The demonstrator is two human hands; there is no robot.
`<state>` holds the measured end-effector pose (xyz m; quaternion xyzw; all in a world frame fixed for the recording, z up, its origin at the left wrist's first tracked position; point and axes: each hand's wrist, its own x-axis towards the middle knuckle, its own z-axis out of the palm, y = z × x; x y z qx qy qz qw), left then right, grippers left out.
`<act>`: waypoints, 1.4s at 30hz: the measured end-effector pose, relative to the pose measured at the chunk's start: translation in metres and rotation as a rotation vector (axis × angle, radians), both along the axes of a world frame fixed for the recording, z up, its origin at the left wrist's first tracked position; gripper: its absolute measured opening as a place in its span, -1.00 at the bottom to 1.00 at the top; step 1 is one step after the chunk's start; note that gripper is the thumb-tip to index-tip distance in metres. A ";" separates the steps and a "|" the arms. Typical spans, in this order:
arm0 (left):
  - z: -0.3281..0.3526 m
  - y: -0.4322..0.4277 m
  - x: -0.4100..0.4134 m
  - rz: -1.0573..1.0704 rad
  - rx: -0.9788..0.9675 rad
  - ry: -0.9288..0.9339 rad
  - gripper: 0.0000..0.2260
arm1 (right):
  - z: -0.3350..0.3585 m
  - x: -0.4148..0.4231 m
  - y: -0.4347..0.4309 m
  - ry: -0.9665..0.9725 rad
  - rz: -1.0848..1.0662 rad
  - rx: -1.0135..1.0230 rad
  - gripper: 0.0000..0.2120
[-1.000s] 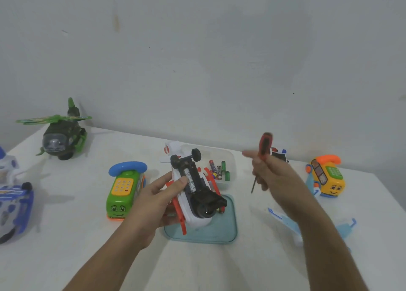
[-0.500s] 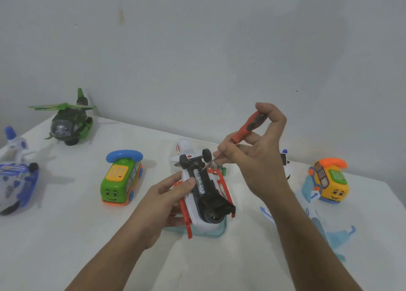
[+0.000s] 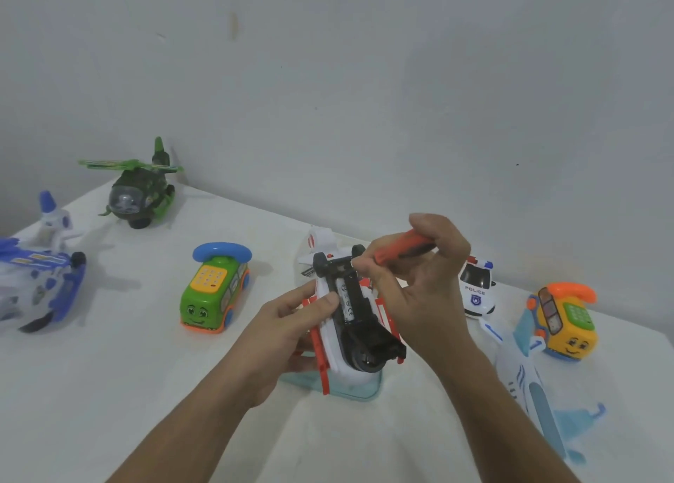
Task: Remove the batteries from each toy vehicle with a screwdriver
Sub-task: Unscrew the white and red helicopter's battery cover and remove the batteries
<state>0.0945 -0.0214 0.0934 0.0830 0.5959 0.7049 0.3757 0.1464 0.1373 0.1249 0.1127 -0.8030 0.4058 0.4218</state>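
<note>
Head view: two bare hands work over a white counter (image 3: 109,391) set against a plain wall (image 3: 364,99).
Toy vehicle (image 3: 328,340): white with red trim, turned belly-up at the middle of the counter. Its black underside and wheels face the camera and its near end is over a teal tray (image 3: 350,393). Whether it touches the tray cannot be told.
Left hand (image 3: 288,333): grips the toy's left flank, with the thumb on the edge of the black underside and the other fingers curled round the body.
Right hand (image 3: 426,293): fingers pinching the tool's handle.
Screwdriver (image 3: 401,251): red handle slanting up to the right, tip down at the toy's far end just beside a wheel. The shaft is mostly hidden.
Batteries: cannot tell whether any sit in the underside.
Left of the toy: green bus-phone (image 3: 213,293) near; green helicopter (image 3: 136,194) and blue-and-white helicopter (image 3: 36,282) well apart.
Right of the toy: police car (image 3: 476,293), yellow phone toy (image 3: 563,322), pale blue plane (image 3: 536,391).
</note>
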 end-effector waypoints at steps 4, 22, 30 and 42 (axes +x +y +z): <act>0.001 -0.004 -0.009 0.003 0.026 -0.006 -0.82 | 0.008 -0.007 0.000 -0.064 0.002 0.064 -0.28; 0.004 -0.018 -0.038 -0.076 0.046 -0.038 -0.82 | 0.054 -0.024 -0.017 -0.442 0.062 -0.112 -0.28; 0.010 -0.021 -0.049 -0.061 0.079 -0.022 -0.66 | 0.041 -0.008 -0.022 -0.366 0.072 -0.245 -0.26; 0.011 -0.017 -0.048 -0.081 0.045 0.023 -0.76 | 0.027 -0.019 -0.027 -0.102 -0.101 -0.258 -0.36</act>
